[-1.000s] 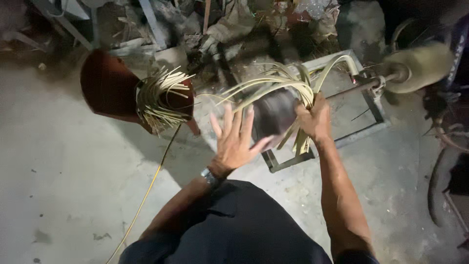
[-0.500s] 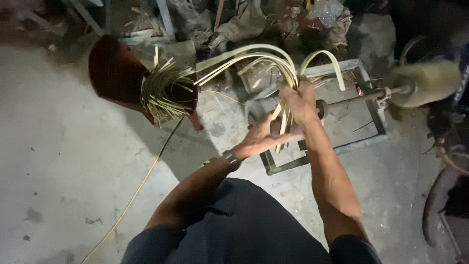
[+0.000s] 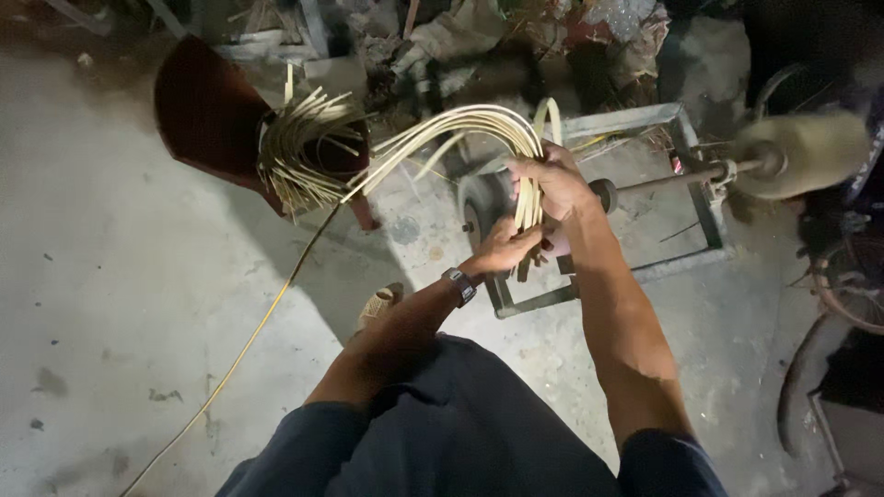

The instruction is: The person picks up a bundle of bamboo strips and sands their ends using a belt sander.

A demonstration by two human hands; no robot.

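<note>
Over on the left, a dark red chair (image 3: 207, 115) stands on the concrete floor (image 3: 110, 276), and a loose bunch of pale cane strips (image 3: 304, 152) lies heaped over its seat, ends sticking out every way. A thin yellow cord (image 3: 239, 350) runs from under that heap down across the floor toward the lower left.

From the heap a bundle of long bent strips (image 3: 460, 124) arcs up and over to the right, then drops straight down into the person's grasp. The left hand (image 3: 506, 247), with a dark watch (image 3: 459, 285) on its wrist, is at the lower ends of the bundle; its fingers are curled round the strips from below. Just above and touching the same bundle, the right hand (image 3: 552, 184) clamps the strips near the top of the downward run, fingers closed tight about them. So the bundle is held in both hands, in the air above a grey metal frame (image 3: 645, 120) on the floor.

That frame carries a small grinding wheel (image 3: 479, 207) behind the hands and a shaft (image 3: 663, 175) running right to a fuzzy, pale buffing drum (image 3: 801, 156). At the far right edge, part of a bicycle wheel (image 3: 847, 294) shows in shadow.
</note>
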